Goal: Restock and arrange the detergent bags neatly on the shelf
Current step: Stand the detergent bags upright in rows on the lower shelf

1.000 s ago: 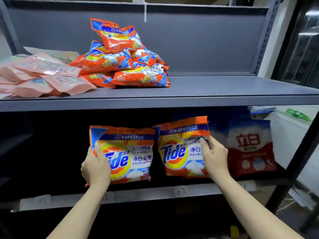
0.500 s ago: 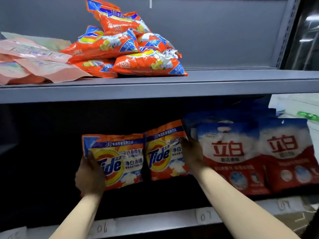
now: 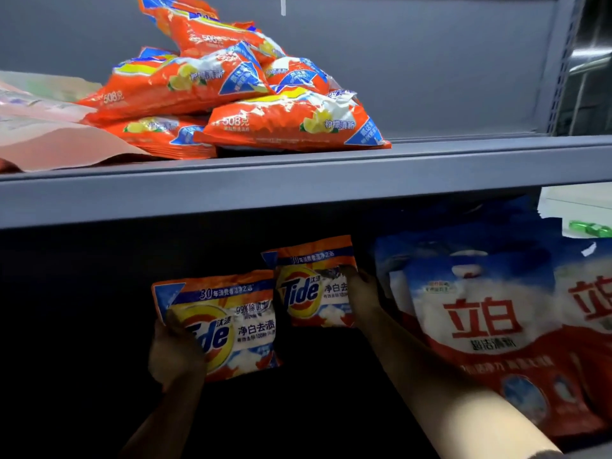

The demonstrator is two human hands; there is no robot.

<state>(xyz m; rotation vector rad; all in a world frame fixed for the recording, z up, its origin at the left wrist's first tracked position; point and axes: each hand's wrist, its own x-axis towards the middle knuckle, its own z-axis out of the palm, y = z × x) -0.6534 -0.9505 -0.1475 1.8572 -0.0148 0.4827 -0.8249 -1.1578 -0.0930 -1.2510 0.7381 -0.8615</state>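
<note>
1. Left hand (image 3: 175, 354) — grips the lower left edge of an orange Tide detergent bag (image 3: 228, 323), thumb across the front and the remaining fingers hidden behind the pack. The bag is held upright, label facing the camera, inside the dark lower compartment beneath the grey shelf board (image 3: 298, 180).

2. Right hand (image 3: 362, 294) — holds the right edge of a second Tide bag (image 3: 313, 284), fingers curled over the front near its upper right corner; whether they are spread or pressed together cannot be told in the shadow. This bag stands upright, slightly higher and farther back than the first, its left edge just beside the first bag's upper right corner.

3. Red-and-blue detergent bags (image 3: 490, 326) stand upright to the right of the second Tide bag, near the right forearm, in the same lower compartment. At least two fronts show, one partly cut by the frame edge.

4. A loose pile of orange detergent bags (image 3: 231, 91) lies flat on the upper shelf, stacked unevenly, with the front one reaching the shelf's edge.

5. Pink pouches (image 3: 49, 140) lie flat at the far left of the upper shelf, touching the pile.

6. A green object (image 3: 591, 228) sits on a pale surface at the far right; it is too small to identify.
</note>
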